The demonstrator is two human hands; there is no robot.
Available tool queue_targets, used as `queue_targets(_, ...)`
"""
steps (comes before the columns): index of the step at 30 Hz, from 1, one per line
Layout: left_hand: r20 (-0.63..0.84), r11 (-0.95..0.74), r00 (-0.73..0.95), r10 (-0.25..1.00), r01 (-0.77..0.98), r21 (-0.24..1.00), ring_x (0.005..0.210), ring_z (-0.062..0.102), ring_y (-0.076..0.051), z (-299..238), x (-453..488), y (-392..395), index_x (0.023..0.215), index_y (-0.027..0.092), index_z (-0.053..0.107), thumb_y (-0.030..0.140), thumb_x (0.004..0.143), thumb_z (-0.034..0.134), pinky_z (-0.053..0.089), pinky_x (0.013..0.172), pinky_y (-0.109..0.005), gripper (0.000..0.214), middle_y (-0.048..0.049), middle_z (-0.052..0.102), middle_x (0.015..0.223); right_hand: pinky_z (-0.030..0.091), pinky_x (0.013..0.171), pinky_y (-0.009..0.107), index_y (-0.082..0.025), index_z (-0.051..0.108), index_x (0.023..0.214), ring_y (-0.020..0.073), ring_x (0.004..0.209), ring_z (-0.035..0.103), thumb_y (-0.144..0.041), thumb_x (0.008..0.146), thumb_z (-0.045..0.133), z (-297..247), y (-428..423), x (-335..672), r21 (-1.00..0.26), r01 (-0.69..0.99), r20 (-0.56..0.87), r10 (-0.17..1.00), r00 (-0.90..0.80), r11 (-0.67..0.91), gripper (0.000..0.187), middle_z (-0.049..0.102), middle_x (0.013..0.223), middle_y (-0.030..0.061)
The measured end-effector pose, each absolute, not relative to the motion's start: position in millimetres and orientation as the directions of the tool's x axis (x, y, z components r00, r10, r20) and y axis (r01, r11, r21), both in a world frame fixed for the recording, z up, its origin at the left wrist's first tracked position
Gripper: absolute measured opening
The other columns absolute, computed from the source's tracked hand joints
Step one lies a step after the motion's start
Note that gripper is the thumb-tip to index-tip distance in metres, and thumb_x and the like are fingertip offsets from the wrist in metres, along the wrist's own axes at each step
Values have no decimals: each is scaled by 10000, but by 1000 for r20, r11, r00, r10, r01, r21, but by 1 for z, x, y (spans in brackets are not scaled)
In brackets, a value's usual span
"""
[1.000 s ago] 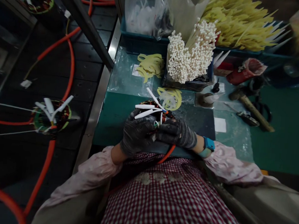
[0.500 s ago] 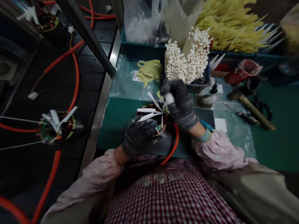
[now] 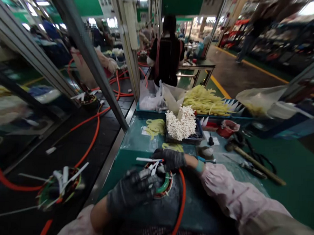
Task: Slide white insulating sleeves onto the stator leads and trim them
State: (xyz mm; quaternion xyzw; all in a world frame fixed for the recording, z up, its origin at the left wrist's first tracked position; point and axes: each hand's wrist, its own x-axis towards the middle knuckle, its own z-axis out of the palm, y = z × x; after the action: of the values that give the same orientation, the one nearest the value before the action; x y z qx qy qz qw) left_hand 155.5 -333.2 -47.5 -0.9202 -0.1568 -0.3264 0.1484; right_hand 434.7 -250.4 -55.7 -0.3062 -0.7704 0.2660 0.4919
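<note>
A round wound coil with green, red and copper parts (image 3: pixel 162 182) lies on the green bench (image 3: pixel 288 173) in front of me. White sleeve tubes (image 3: pixel 148 160) stick out of it. My left hand (image 3: pixel 132 191), in a dark glove, is closed around the coil's near side. Gloved as well, my right hand (image 3: pixel 170 158) rests on the coil's far edge with fingers curled over it; I cannot see whether it holds anything. An orange hose (image 3: pixel 182 199) curves past the coil towards me.
A tray of white tubes (image 3: pixel 181 125) and a bin of yellow strips (image 3: pixel 205 102) stand behind the coil. A hammer (image 3: pixel 252 161) and a red cup (image 3: pixel 227 128) lie at right. Another coil (image 3: pixel 60 188) sits on the dark conveyor at left. A person in black stands farther back.
The camera has tilted up from the lap to the hall. My right hand came back from the tray of white tubes to the coil's far edge. My left hand kept its hold.
</note>
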Motion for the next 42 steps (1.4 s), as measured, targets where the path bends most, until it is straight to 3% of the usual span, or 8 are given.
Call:
queue_targets(3, 520, -950, 850, 89, 230, -213, 1536, 631, -217, -47, 151, -320, 1163, 373, 827, 466, 1068, 850, 421, 1397, -429, 135, 11, 826, 1435, 716, 650, 262, -317, 870, 1048, 188, 719, 851, -730, 888, 869, -57, -266, 433, -753, 166, 502, 719, -481, 637, 443, 889, 915, 3)
queue_targets(7, 543, -959, 833, 103, 229, -169, 1467, 676, -261, -68, 151, -316, 1156, 253, 792, 699, 1030, 829, 600, 1249, -390, 465, -76, 822, 1272, 771, 970, 463, -310, 856, 1349, 348, 1137, 912, -503, 1104, 688, -80, -331, 449, -941, 230, 217, 963, -157, 249, 355, 917, 1246, 101)
queue_targets(10, 592, -925, 775, 223, 359, -122, 1353, 730, -276, -83, 161, -328, 1174, 245, 788, 681, 1010, 855, 673, 1130, -388, 471, -83, 820, 1205, 726, 1110, 527, -324, 837, 1449, 399, 1294, 866, -445, 1138, 595, -89, -353, 460, -953, 253, 153, 986, -71, 167, 413, 900, 1336, 115)
queue_targets(17, 696, -778, 600, 394, 621, -96, 1305, 743, -308, -79, 192, -361, 1222, 213, 774, 396, 1058, 851, 701, 1034, -430, 257, -112, 820, 1247, 735, 817, 392, -311, 896, 1282, 277, 925, 857, -263, 1097, 637, -75, -304, 448, -544, 694, 505, 844, -178, 472, 321, 898, 1113, 90)
queue_targets(25, 764, -690, 449, 463, 724, -7, 1262, 684, -285, -82, 198, -371, 1180, 287, 756, 469, 1057, 848, 607, 1025, -429, 238, -88, 737, 1241, 530, 1161, 643, -292, 872, 1285, 414, 1323, 710, -313, 1077, 739, -31, -284, 501, -313, 910, 658, 753, 1, 272, 248, 808, 1411, 174)
queue_targets(30, 761, -744, 487, 428, 668, -10, 1238, 656, -265, -81, 196, -365, 1067, 289, 756, 489, 944, 970, 565, 1055, -394, 318, -73, 699, 1210, 427, 1268, 617, -304, 861, 1224, 402, 1509, 603, -287, 1001, 823, -25, -250, 474, -99, 989, 476, 878, -54, 114, 227, 747, 1622, 119)
queue_targets(37, 720, -709, 501, 481, 705, -17, 1273, 607, -284, -75, 200, -371, 1087, 306, 819, 512, 924, 966, 536, 1080, -419, 301, -85, 684, 1270, 439, 1231, 562, -263, 885, 1139, 358, 1489, 625, -219, 1072, 649, -27, -241, 463, -93, 993, 422, 906, -20, 66, 250, 775, 1604, 130)
queue_targets(42, 744, -661, 421, 518, 750, 36, 1299, 566, -308, -82, 202, -374, 1054, 343, 829, 592, 891, 975, 483, 1119, -466, 332, -81, 634, 1284, 474, 1211, 571, -255, 858, 1326, 365, 1484, 626, -214, 1081, 639, -23, -245, 471, -145, 985, 417, 909, -22, 90, 331, 798, 1561, 150)
